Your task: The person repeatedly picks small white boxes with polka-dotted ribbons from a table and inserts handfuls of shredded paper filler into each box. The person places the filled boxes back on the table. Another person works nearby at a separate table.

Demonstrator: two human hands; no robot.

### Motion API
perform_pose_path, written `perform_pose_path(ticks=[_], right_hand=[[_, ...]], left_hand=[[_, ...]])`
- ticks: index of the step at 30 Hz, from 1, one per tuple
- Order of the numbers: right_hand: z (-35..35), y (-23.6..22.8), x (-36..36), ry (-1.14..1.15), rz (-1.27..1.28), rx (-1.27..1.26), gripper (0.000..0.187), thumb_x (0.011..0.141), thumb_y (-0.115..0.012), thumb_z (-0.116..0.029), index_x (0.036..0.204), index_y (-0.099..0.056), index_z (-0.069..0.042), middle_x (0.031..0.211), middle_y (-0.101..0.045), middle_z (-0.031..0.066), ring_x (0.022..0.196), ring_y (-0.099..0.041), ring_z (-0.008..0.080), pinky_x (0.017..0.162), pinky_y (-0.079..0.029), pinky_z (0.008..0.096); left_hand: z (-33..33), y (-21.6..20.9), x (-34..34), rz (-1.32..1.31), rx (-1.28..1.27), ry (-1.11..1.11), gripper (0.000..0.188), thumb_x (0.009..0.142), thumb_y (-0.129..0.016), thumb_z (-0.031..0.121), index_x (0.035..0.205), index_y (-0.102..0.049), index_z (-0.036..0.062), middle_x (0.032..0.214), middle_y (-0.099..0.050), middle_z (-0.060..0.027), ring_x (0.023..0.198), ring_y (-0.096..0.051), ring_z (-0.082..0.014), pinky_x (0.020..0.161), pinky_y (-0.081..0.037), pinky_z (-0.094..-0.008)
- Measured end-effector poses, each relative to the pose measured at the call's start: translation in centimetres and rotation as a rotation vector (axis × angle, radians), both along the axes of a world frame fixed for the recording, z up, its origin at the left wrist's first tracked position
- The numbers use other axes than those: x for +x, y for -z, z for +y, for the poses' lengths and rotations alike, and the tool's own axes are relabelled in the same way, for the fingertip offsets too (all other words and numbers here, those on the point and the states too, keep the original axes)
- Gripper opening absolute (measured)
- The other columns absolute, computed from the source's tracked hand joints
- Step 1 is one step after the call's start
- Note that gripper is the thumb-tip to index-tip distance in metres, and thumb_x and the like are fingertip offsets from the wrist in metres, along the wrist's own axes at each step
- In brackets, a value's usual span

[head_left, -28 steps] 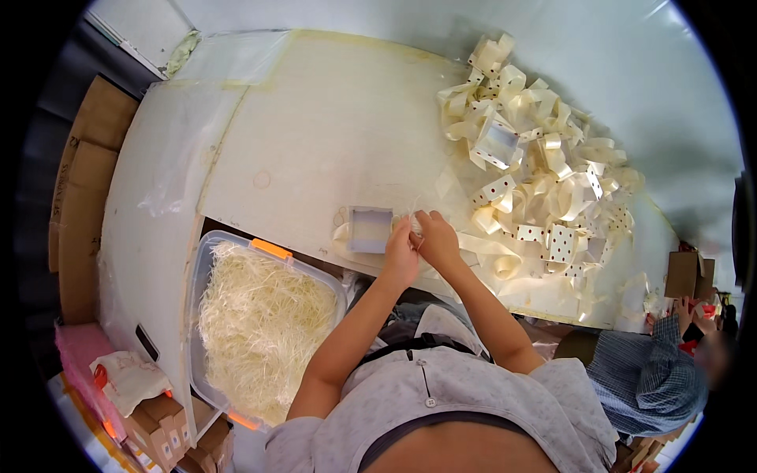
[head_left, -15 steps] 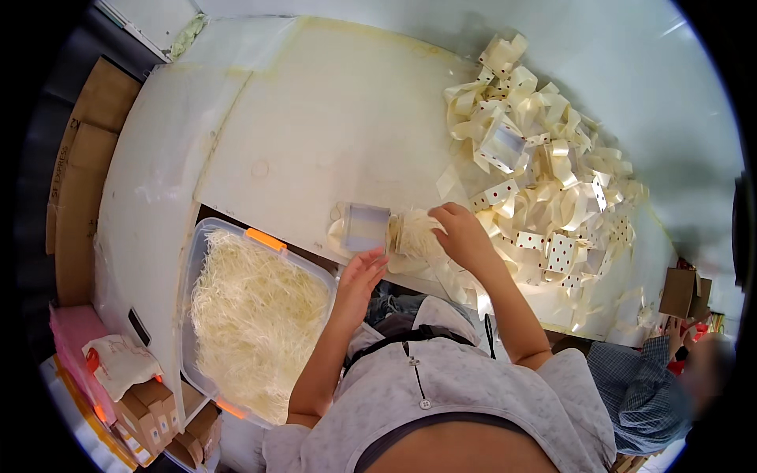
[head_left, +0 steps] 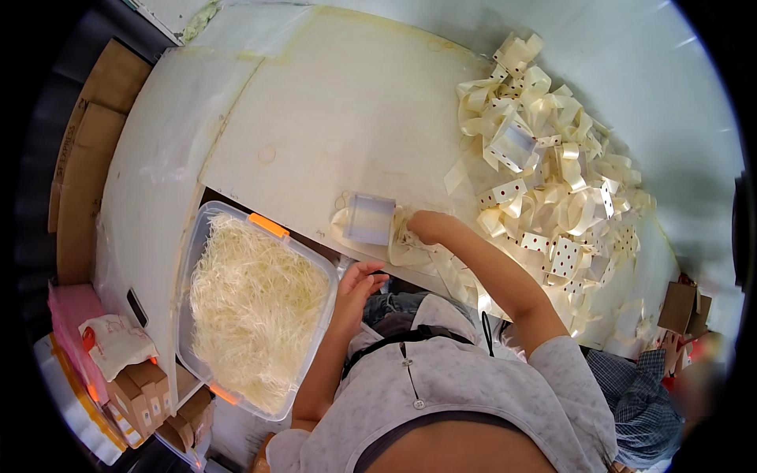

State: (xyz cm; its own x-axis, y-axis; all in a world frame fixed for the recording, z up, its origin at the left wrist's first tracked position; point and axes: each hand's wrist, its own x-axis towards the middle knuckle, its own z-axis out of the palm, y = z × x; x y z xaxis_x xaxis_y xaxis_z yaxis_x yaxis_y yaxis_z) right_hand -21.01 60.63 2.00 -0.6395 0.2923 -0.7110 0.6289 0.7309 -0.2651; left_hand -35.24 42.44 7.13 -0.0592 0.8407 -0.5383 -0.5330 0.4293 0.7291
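My right hand (head_left: 428, 227) presses down into pale shredded filler (head_left: 403, 246) in the small open box part near the table's front edge; its fingertips are hidden beneath it. Right beside it, to the left, lies a box part with a clear window (head_left: 370, 218), with cream ribbon around its left end. My left hand (head_left: 361, 285) hovers just in front of the table edge, below the windowed part, empty, with loosely curled fingers apart. To its left stands a clear plastic bin (head_left: 183, 315) full of the same shredded filler.
A heap of cream ribbons and spotted boxes (head_left: 564, 256) covers the right side of the table (head_left: 315, 118). Flattened cardboard (head_left: 87, 165) leans at the far left, above a white cloth bag (head_left: 118, 345) and small brown cartons. Another person in a checked sleeve (head_left: 631, 394) works at the lower right.
My right hand has moved left and down onto the filler, its fingers closing in from being spread. The left hand has dropped slightly away from the windowed part.
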Motion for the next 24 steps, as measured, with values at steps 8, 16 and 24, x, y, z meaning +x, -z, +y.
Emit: perform_pose_path(ticks=[8,16,24], right_hand=[[-0.6,-3.6,1.5,0.042,0.202,-0.111,0.031,0.069,-0.052,0.001,0.098,-0.057,-0.009,0.088,-0.057,0.0157,0.09,-0.054,0.0312,0.073,-0.044,0.0384],[-0.8,1.0,-0.3,-0.057,-0.029,-0.033,0.036,0.069,-0.051,0.002,0.102,-0.057,-0.013,0.097,-0.057,0.0116,0.091,-0.055,0.0296,0.072,-0.046,0.0379],[0.5,-10.4,6.5,0.354,0.492,-0.012,0.022,0.076,-0.049,0.001,0.096,-0.056,-0.005,0.101,-0.054,0.0115,0.093,-0.051,0.0287,0.078,-0.042,0.0347]], left_hand=[[-1.1,0.9,0.4,-0.034,-0.034,-0.037,0.019,0.084,-0.04,0.004,0.101,-0.049,0.0045,0.1,-0.054,-0.006,0.088,-0.054,-0.0139,0.078,-0.042,-0.0255],[-1.5,0.9,0.4,0.014,-0.04,-0.066,0.018,0.085,-0.042,0.006,0.101,-0.049,0.0041,0.098,-0.055,-0.008,0.085,-0.056,-0.0159,0.075,-0.044,-0.0264],[-4.1,1.8,-1.6,0.003,-0.083,-0.178,0.018,0.085,-0.042,0.006,0.102,-0.049,0.0035,0.096,-0.055,-0.0064,0.082,-0.055,-0.0136,0.074,-0.044,-0.0252]])
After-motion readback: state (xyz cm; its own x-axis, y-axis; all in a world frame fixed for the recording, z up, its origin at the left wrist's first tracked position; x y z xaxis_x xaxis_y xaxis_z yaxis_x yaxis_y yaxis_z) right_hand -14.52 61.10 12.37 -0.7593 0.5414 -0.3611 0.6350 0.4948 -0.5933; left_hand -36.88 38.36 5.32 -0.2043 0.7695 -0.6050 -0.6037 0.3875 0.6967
